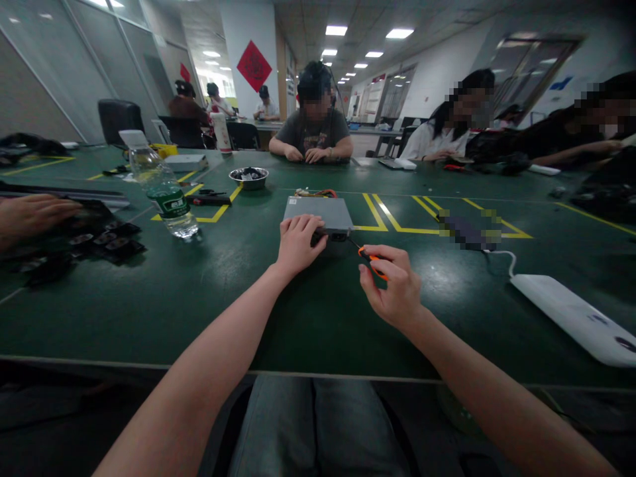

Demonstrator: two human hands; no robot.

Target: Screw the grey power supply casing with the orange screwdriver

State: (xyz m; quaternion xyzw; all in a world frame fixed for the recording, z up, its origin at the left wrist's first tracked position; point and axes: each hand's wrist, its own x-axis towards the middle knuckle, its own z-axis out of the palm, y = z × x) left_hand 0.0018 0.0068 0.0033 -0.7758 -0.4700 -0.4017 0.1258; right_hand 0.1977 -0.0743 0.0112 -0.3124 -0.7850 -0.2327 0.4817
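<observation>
A grey metal computer power supply (335, 211) lies flat on the green table, its coloured wires (318, 193) coming out at the far side and a dark socket on the near side. My left hand (301, 242) grips its near left part, fingers over the top and thumb at the near edge. In my right hand (395, 281) is a screwdriver (372, 260) with an orange and black handle, pinched between thumb and fingers. Its thin shaft points at the near right corner of the power supply; whether the tip touches a screw is too small to tell.
A water bottle (166, 192) stands to the left, near a metal bowl (248, 177) of small parts. Another person's hand (40, 215) is over black pieces (106, 240) at far left. A white power bank (576, 318) is cabled to a phone (467, 230) at right. Several people sit around.
</observation>
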